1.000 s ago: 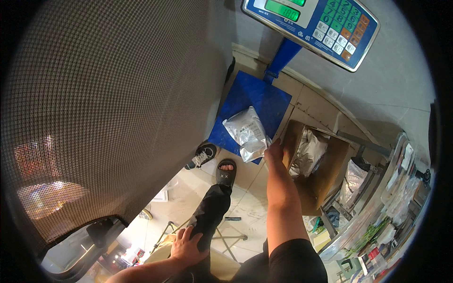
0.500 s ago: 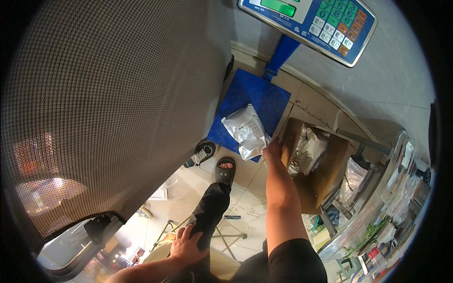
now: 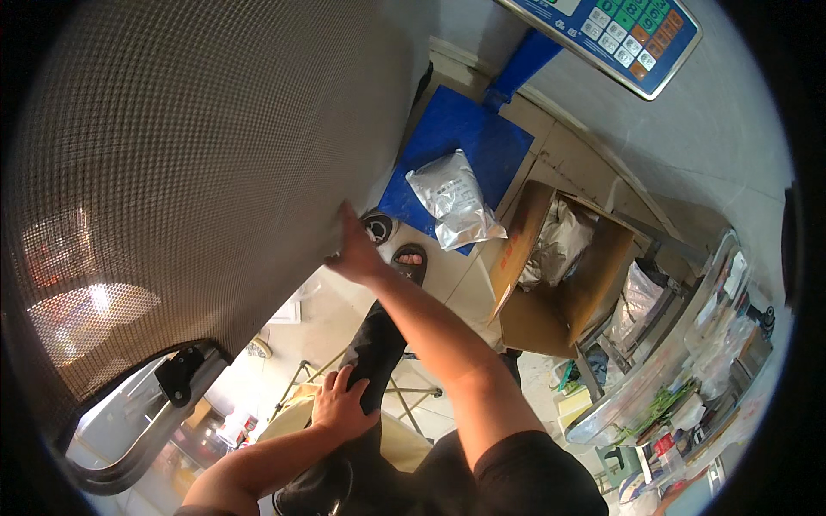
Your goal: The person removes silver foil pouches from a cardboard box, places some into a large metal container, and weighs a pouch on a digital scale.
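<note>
My left hand [image 3: 342, 406] rests on my dark-trousered leg with its fingers spread and nothing in it. In front of it my right hand [image 3: 354, 249] reaches to the left, its fingers apart and no object in them. Its fingertips are beside the large grey mesh panel [image 3: 232, 155]; whether they touch it I cannot tell. A silver foil bag [image 3: 452, 198] lies on the blue platform [image 3: 495, 142] of a floor scale, its near corner reaching past the platform's edge.
Right of the scale stands an open cardboard box [image 3: 594, 292] holding silver foil packaging [image 3: 555, 245]. The scale's keypad display [image 3: 624, 34] is at the top. A cluttered shelf [image 3: 688, 378] stands at the far right. Below my left hand is a folding stool [image 3: 404, 434].
My right hand has let go of the silver bag and swung left to the mesh panel. The bag stays on the platform. My view has shifted slightly; the left hand still rests on my leg.
</note>
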